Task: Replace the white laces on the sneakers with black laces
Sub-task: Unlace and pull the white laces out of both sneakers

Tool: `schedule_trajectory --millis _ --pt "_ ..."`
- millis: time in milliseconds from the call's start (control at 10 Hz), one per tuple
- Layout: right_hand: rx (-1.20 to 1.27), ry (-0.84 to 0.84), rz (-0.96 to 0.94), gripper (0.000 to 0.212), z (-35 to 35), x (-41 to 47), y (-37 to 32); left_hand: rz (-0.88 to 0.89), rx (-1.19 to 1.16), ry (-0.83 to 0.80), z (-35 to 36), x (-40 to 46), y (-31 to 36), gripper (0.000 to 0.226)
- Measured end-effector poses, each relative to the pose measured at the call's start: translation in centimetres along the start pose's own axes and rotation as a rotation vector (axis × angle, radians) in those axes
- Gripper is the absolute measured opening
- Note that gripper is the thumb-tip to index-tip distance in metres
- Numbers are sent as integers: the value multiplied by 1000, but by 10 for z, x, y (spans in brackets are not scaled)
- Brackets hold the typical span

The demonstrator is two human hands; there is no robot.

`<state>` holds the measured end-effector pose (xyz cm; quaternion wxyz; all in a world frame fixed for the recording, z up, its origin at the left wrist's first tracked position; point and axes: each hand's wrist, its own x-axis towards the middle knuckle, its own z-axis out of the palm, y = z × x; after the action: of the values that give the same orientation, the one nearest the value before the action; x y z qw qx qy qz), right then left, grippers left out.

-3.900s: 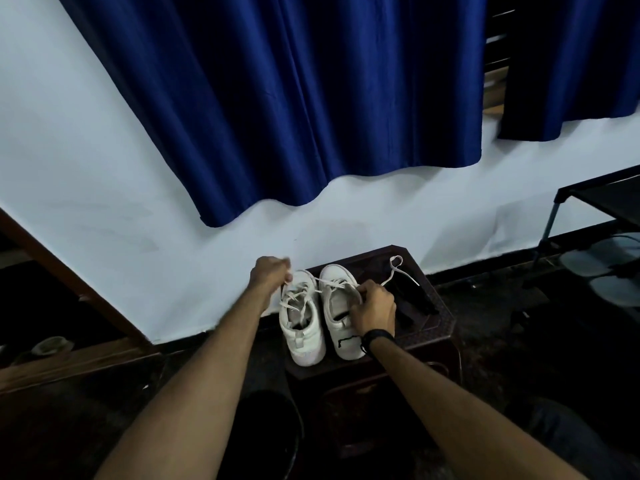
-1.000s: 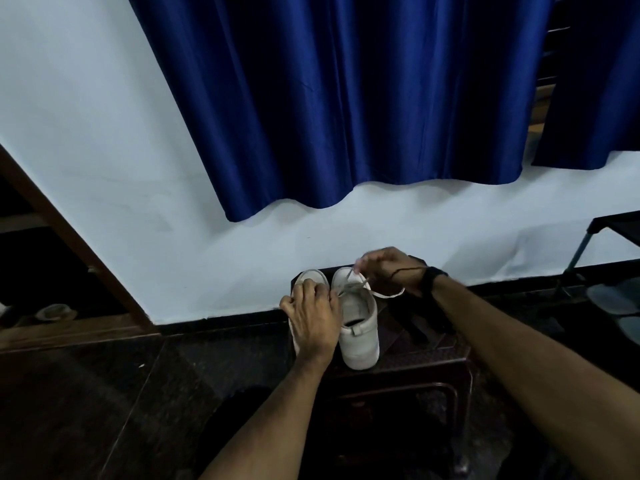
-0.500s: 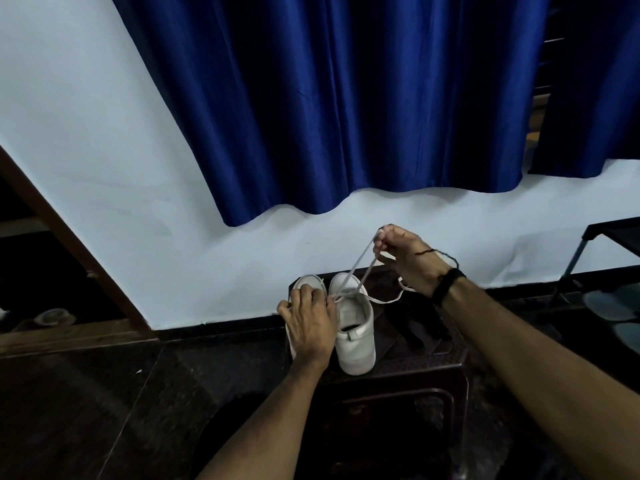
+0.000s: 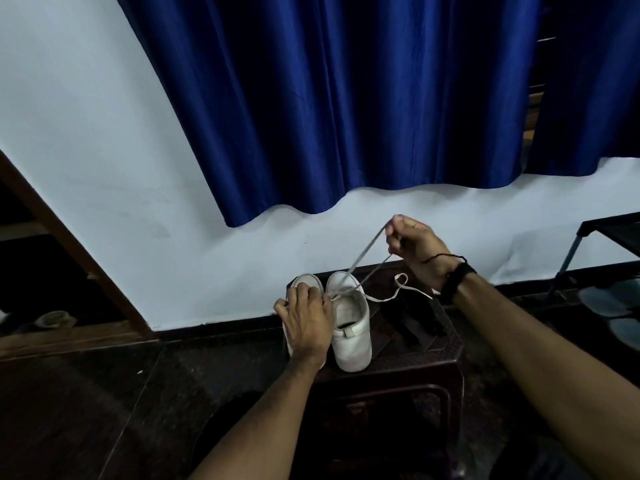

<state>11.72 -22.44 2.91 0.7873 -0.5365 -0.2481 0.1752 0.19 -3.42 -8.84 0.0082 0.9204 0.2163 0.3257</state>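
White lace runs taut from the right sneaker up to the right hand, whose grip pinches it. Left hand presses flat on the left sneaker. Both stand on the dark tabletop, black laces beside.

I have one view only, from the head camera, set high and tipped forward and down. It faces a white wall and a blue curtain. Both forearms reach away from the lens, so the left grip and the right grip sit mid-frame at arm's length, above the dark worktop.
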Motion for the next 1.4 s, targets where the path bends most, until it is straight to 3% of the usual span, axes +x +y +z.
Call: schedule_trajectory --millis 100,200,300,400,500,600,700,800,900,1000,1100,1200,1300,1400 --pt "128 16 86 45 -9 -6 7 -7 -5 4 1 0 0 26" --pt "-909 -110 366 42 -22 -10 18 -11 -4 14 0 0 2 29" --pt "-1724 -137 303 19 -19 -21 36 -2 9 20 0 -1 2 27" --pt "-1392 -29 -25 20 8 -30 50 4 5 25 0 0 2 24" --pt "-1420 -166 -86 22 45 -27 67 3 1 11 2 -1 1 22" --pt "-1670 -147 -156 29 70 -20 92 -14 -4 4 2 -1 0 20" --pt "-1734 -126 -181 27 77 -16 100 -1 0 20 4 -2 -2 15" --pt "-1421 60 -160 18 59 -14 95 9 -1 54 5 -3 -1 19" --pt "-958 429 -113 9 35 -10 73 18 3 91 4 -3 0 21" --pt "-450 573 62 18 14 -9 43 21 14 81 4 -1 0 20" --pt "-566 456 224 35 -6 -17 31 20 27 26 4 -1 1 19" --pt "-1287 257 388 30 -16 -28 41 59 24 -2 2 3 3 11" --pt "-1366 225 163 16 -6 -36 58 210 16 -96 2 17 7 30" --pt "-1151 223 73 15 18 -37 80 373 2 -330 -2 36 14 30"
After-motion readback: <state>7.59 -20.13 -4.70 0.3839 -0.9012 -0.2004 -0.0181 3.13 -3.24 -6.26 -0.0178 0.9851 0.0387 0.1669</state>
